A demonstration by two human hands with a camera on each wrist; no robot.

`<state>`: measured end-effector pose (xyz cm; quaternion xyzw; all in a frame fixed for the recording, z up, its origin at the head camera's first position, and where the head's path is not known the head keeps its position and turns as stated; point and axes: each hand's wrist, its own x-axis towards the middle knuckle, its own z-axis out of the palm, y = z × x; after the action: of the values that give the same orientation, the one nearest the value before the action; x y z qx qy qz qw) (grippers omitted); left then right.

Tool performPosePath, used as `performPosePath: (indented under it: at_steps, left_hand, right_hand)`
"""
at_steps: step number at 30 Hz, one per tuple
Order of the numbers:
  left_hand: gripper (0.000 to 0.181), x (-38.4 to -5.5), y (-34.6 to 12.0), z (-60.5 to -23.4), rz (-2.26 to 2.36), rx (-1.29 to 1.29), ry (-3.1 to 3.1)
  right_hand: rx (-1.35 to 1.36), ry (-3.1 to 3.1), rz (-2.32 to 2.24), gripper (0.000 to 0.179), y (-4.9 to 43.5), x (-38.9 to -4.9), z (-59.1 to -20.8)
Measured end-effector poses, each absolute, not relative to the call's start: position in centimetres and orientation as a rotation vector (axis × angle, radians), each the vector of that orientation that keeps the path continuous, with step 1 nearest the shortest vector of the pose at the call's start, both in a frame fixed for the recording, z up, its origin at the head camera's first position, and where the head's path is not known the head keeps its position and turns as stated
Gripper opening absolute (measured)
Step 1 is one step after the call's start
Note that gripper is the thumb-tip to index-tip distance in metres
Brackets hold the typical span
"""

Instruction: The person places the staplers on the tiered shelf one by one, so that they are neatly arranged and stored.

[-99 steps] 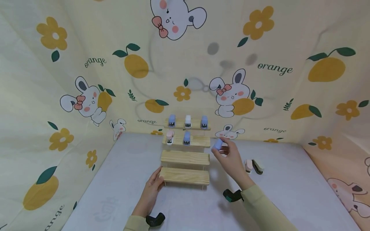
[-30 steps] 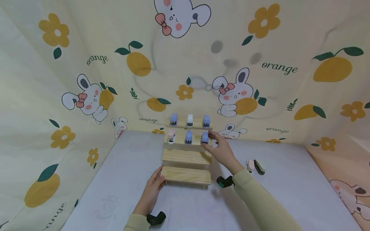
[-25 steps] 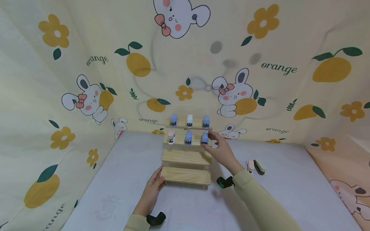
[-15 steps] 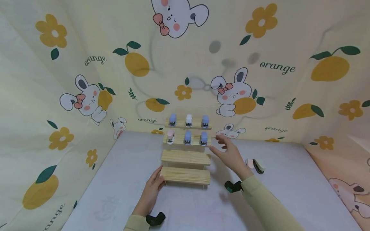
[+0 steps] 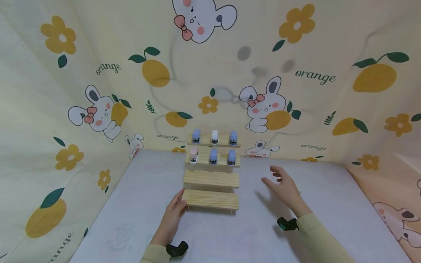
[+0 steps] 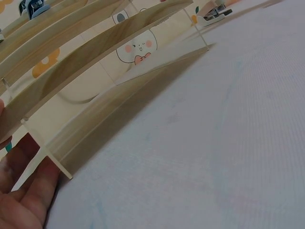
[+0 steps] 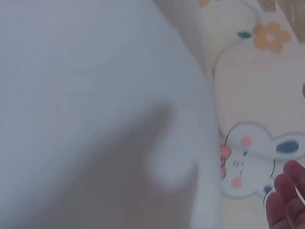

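Nearest, a black camera [image 5: 177,250] sits at the left wrist, and past it the left hand [image 5: 172,215] grips the left end of the lowest board [image 5: 212,199] of a wooden rack [image 5: 210,179], some fingers reaching under it behind a clear leg [image 6: 47,150]. The legs look thin and the rack light, so a tug or sudden lift by this hand could tip the whole stand. Out to the right, well apart from the rack, the right hand [image 5: 285,188] hangs above the white table [image 5: 118,204], thumb and fingers wide apart, holding nothing. Just behind it shows the pale edge of a thing [image 5: 299,189], mostly hidden; the left wrist view shows a pink stapler [image 6: 209,13] on the table beyond the rack. If it stands behind that hand, a hasty descent could knock it over. Farther back, the third board [image 5: 222,159] carries a light-pink stapler [image 5: 193,155], a middle blue stapler [image 5: 213,156] and a right blue stapler [image 5: 231,157]; the last stands nearest the board's right end, so a brushing finger or sleeve could push it off. Farthest, on the top board [image 5: 205,140], stand blue, white and blue staplers [image 5: 214,136], which a jolt might drop behind, towards the printed cloth [image 5: 184,96].
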<state>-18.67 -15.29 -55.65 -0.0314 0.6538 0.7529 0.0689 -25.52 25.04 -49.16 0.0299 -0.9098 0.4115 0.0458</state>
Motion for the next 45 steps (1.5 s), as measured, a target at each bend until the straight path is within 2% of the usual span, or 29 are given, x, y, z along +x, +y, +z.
performPosePath:
  at_steps: [5, 17, 25, 45]
  left_hand:
    - [0.05, -18.6, -15.3, -55.6, 2.28, -0.099, 1.96]
    - [0.05, -18.7, -15.2, -55.6, 2.251, -0.113, 1.993]
    - [0.05, -18.6, -15.2, -55.5, 2.25, -0.117, 1.996]
    - [0.05, -18.7, -15.3, -55.8, 2.256, -0.12, 1.991]
  right_hand:
    - [0.062, -2.793, 1.246, 0.077, 26.9, -25.0, -49.7]
    - [-0.006, -2.929, 1.141, 0.097, 29.7, -24.4, -49.7]
    - [0.078, -2.981, 0.989, 0.093, 31.2, -24.6, -50.4]
    - [0.034, -3.085, 0.826, 0.08, 31.6, -25.1, -51.7]
